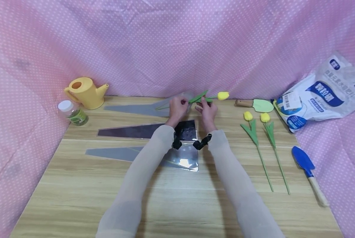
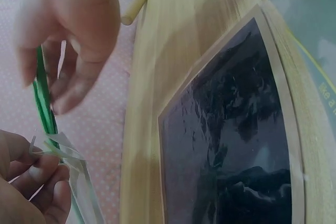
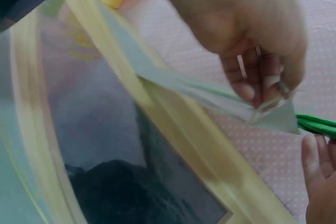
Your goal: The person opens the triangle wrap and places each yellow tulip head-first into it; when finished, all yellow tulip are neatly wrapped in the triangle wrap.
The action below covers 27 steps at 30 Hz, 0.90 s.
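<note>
A translucent grey tapered flower sleeve lies at the table's far side, its wide end lifted. My left hand pinches that end's rim between thumb and fingers; in the right wrist view the sleeve hangs from them. My right hand holds an artificial yellow tulip around its leaves. The tulip's stem runs inside the sleeve and its bloom points right. In the left wrist view the folded green leaves stand just outside the sleeve's mouth.
Nearer lie a dark sleeve and another grey sleeve. Two tulips lie right. A yellow watering can and white-capped jar stand left. A green trowel, blue trowel and white bag are at right.
</note>
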Tool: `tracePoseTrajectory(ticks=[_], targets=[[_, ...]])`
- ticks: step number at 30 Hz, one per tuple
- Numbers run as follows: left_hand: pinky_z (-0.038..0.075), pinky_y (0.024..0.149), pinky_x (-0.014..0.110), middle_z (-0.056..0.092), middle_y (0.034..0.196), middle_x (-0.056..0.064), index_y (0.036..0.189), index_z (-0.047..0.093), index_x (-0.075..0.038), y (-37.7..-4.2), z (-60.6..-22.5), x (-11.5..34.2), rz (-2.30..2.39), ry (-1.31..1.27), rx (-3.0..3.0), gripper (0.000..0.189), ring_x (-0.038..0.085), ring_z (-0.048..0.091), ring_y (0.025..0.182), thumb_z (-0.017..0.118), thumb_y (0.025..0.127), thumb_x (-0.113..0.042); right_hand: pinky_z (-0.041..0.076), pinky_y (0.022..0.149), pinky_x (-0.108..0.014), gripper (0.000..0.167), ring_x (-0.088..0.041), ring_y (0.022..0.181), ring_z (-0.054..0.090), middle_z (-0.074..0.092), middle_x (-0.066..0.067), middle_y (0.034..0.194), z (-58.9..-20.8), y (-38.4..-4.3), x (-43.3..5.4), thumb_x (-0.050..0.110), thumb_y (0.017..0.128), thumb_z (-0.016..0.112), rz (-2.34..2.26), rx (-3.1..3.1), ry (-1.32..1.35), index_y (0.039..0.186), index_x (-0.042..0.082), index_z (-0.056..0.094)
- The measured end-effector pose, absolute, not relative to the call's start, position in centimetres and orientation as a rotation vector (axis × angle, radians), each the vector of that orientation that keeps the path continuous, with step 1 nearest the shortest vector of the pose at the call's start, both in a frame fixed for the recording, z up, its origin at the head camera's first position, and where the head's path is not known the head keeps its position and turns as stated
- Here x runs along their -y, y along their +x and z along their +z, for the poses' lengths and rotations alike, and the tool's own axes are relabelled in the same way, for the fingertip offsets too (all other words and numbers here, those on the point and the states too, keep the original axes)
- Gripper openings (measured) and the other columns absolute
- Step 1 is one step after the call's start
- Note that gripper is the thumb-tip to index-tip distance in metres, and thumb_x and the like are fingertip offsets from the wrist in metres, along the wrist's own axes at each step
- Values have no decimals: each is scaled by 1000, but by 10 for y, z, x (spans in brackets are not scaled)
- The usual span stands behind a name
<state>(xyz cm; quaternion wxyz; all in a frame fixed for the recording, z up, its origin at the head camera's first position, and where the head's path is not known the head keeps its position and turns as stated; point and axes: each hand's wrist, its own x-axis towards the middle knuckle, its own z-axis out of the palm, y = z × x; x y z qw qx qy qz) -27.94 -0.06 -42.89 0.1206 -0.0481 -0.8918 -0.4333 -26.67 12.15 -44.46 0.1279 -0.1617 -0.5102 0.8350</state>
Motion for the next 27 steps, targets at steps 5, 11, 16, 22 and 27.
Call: tracePoseTrajectory(ticks=[5, 11, 16, 22, 27], targets=[[56, 79, 37, 77, 85, 13, 92, 79, -2, -279, -430, 0, -1262, -141, 2601, 18, 26, 71, 81, 62, 89, -7, 60, 65, -23, 31, -16, 78, 70, 65, -17, 107, -440, -266, -124, 7, 98, 61, 2414, 1396, -469, 124, -9, 58], [56, 80, 37, 77, 87, 13, 93, 79, -1, -278, -430, -2, -1244, -166, 2616, 17, 27, 71, 83, 63, 90, -6, 60, 62, -23, 19, -23, 84, 71, 66, -20, 107, -439, -266, -123, 6, 97, 62, 2369, 1421, -502, 111, -6, 60], [55, 78, 37, 76, 87, 13, 93, 78, -2, -277, -430, -2, -1253, -157, 2612, 16, 27, 70, 83, 63, 90, -6, 59, 61, -22, 25, -20, 80, 72, 66, -13, 98, -437, -264, -122, 6, 96, 63, 2359, 1447, -529, 116, -10, 60], [54, 77, 35, 76, 86, 13, 91, 77, -1, -276, -428, -4, -1256, -146, 2604, 15, 25, 68, 81, 63, 90, -6, 58, 58, -20, 29, -17, 74, 72, 64, -14, 97, -439, -262, -119, 3, 95, 63, 2345, 1469, -519, 118, -14, 58], [53, 73, 33, 75, 85, 14, 90, 76, 0, -274, -424, -6, -1285, -151, 2576, 14, 25, 68, 79, 63, 90, -7, 56, 56, -18, 33, -14, 70, 69, 61, -30, 113, -441, -260, -116, 3, 95, 63, 2336, 1484, -511, 122, -16, 57]])
